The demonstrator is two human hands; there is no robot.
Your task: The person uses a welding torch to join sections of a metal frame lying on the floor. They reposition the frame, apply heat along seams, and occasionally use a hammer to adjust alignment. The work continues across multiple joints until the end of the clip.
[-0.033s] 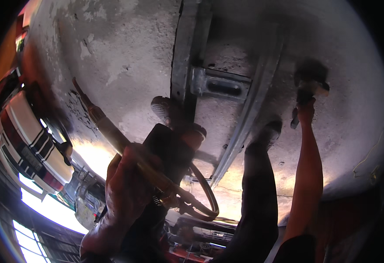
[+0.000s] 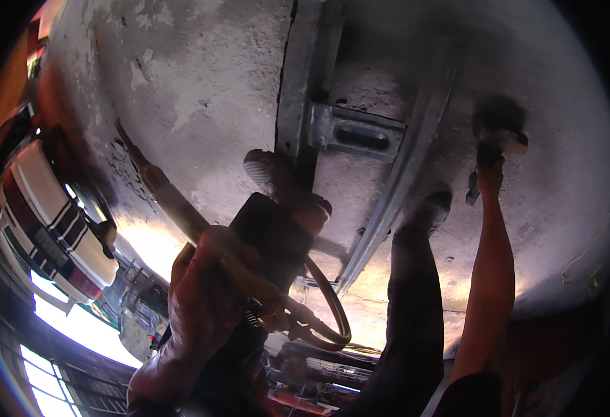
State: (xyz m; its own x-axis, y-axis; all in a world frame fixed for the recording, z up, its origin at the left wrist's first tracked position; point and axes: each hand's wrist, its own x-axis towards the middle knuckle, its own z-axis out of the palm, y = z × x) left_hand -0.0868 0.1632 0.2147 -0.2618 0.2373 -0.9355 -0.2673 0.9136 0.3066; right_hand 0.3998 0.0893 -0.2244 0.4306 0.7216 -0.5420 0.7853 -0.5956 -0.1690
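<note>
Left hand (image 2: 204,295) clenched around a spray gun (image 2: 270,236), raised overhead – right hand (image 2: 494,149) gripping a small tool (image 2: 500,132) above

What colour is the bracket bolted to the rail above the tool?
Dull grey metal bracket with a dark slot, clearest in the head view.

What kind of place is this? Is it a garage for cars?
Probably yes, a car repair workshop. The camera looks up at the grimy underside of a raised vehicle with metal rails and a bracket. The left hand holds a nozzle tool with a hose, and a striped white car stands nearby.
</note>
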